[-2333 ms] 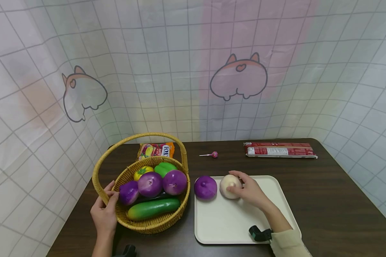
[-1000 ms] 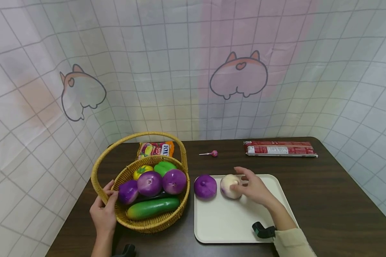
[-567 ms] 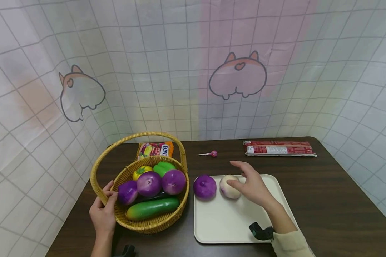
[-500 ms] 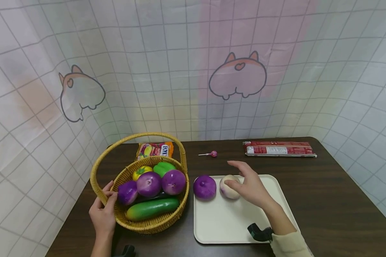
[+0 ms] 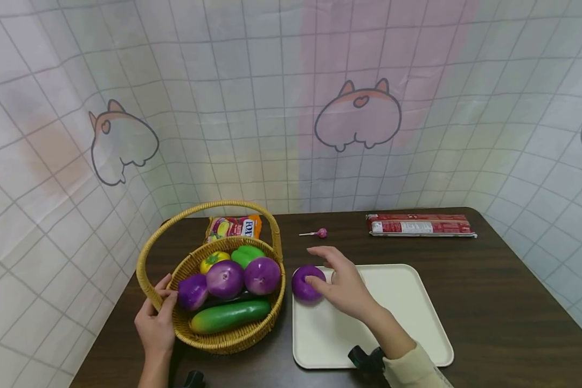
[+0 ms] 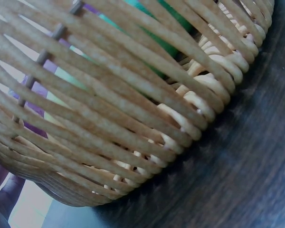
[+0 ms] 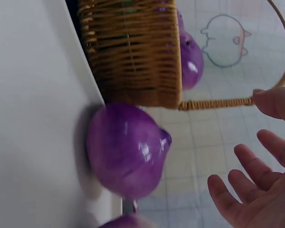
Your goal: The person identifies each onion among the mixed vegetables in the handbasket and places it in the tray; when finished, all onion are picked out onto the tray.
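My left hand [image 5: 155,320] grips the rim of a wicker basket [image 5: 233,340] by the foot of its tall handle, thumb on the inner side. Inside lie a green cucumber-like vegetable [image 5: 231,316], several purple round vegetables [image 5: 225,278], a green pepper [image 5: 247,256] and a yellow pepper [image 5: 213,261]. My right hand [image 5: 346,288] hovers with spread fingers over a purple onion [image 5: 306,293] at the tray's left edge. In the right wrist view this onion [image 7: 126,152] stands apart from the fingers. A second, whitish-purple onion [image 7: 126,223] shows only partly there; in the head view my right hand hides it.
The onions sit on a cream tray [image 5: 393,334] right of the basket. Along the back of the dark table [image 5: 504,302] lie an orange candy bag [image 5: 233,227], a lollipop [image 5: 320,233] and a long red packet [image 5: 422,225]. A patterned curtain [image 5: 252,108] surrounds the table.
My right hand has let go of the whitish onion, lifted off it and moved left over the purple onion. My left hand and the basket have stayed in place.
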Demonstrator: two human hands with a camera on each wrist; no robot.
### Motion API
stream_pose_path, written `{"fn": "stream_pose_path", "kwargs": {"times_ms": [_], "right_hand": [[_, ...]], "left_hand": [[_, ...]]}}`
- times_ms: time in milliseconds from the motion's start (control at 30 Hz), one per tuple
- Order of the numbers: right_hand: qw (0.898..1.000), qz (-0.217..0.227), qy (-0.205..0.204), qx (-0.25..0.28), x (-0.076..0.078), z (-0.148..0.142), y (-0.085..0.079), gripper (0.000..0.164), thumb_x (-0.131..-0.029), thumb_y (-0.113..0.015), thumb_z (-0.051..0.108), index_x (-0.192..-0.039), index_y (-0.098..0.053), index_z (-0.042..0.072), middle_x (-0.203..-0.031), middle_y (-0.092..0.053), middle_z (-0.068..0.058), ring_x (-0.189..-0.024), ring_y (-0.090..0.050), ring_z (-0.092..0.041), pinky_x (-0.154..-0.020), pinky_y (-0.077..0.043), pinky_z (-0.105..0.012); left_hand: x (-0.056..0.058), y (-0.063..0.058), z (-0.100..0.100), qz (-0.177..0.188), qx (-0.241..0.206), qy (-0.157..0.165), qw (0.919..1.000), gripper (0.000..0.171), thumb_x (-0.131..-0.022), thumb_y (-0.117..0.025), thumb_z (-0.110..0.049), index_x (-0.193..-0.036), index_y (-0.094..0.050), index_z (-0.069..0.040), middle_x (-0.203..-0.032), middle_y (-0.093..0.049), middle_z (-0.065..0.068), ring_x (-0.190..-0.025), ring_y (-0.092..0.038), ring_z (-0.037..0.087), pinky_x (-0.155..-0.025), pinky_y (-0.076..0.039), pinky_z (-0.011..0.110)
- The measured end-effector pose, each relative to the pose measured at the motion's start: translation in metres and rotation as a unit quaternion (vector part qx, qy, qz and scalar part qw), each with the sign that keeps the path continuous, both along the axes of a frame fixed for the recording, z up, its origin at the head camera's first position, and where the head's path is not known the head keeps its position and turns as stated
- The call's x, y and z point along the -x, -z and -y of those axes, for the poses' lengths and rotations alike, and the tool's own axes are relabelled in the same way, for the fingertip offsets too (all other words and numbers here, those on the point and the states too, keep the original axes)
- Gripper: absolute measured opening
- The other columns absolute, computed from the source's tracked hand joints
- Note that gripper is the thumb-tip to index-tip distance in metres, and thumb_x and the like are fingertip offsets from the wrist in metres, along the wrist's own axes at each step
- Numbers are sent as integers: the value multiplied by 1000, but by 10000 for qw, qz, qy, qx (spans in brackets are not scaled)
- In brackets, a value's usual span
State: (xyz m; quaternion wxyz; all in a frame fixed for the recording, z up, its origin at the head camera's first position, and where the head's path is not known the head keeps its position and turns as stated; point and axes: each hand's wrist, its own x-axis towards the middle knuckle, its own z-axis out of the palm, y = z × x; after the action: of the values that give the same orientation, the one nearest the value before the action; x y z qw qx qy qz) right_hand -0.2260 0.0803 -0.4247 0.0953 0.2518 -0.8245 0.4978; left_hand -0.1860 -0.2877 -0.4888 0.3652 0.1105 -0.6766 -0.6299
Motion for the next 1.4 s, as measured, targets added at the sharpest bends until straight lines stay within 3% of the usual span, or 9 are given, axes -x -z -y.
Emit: {"fn": "stream_pose_path", "kwargs": {"times_ms": [400,600,800,1133,1267,1400], "right_hand": [[9969,488,-530,-304,12,50,5,52,-87,-74,22,-134,-55,13,-134,-56,-3,-109,-56,-19,-92,-49,-48],[9956,464,-674,-460,13,66,4,57,-89,-72,25,-140,-51,12,-141,-52,-1,-128,-51,-20,-103,-44,-43],[9941,648,-678,-553,12,73,6,60,-88,-72,23,-143,-49,12,-144,-51,-3,-131,-49,-21,-104,-43,-41],[9955,586,-576,-462,8,77,9,48,-88,-72,20,-133,-58,10,-129,-62,-3,-117,-58,-18,-97,-48,-39],[9956,481,-632,-490,5,78,5,42,-88,-73,22,-128,-62,11,-124,-64,0,-110,-59,-16,-92,-50,-34],[9939,471,-871,-486,2,81,-1,43,-89,-72,22,-129,-61,11,-121,-65,0,-111,-59,-16,-95,-48,-37]], "left_hand": [[-1,-1,0,24,9,-39,10000,13,-90,-66,1,-89,-62,14,-123,-66,18,-113,-61,8,-89,-44,11],[0,-2,0,16,-17,0,10000,14,-90,-67,1,-89,-61,15,-124,-65,18,-113,-60,9,-89,-44,11],[-1,-2,-1,149,96,-60,9998,16,-90,-67,-1,-89,-61,14,-124,-66,17,-113,-60,7,-88,-44,10],[0,0,0,111,175,-82,9998,14,-90,-66,1,-89,-61,14,-124,-65,18,-112,-60,6,-89,-44,11],[0,1,1,151,233,-105,9996,15,-91,-67,-1,-90,-62,13,-125,-65,18,-112,-60,5,-89,-44,10],[0,0,1,109,207,-98,9997,14,-90,-67,0,-90,-62,13,-124,-65,18,-112,-60,5,-89,-44,11]]}}
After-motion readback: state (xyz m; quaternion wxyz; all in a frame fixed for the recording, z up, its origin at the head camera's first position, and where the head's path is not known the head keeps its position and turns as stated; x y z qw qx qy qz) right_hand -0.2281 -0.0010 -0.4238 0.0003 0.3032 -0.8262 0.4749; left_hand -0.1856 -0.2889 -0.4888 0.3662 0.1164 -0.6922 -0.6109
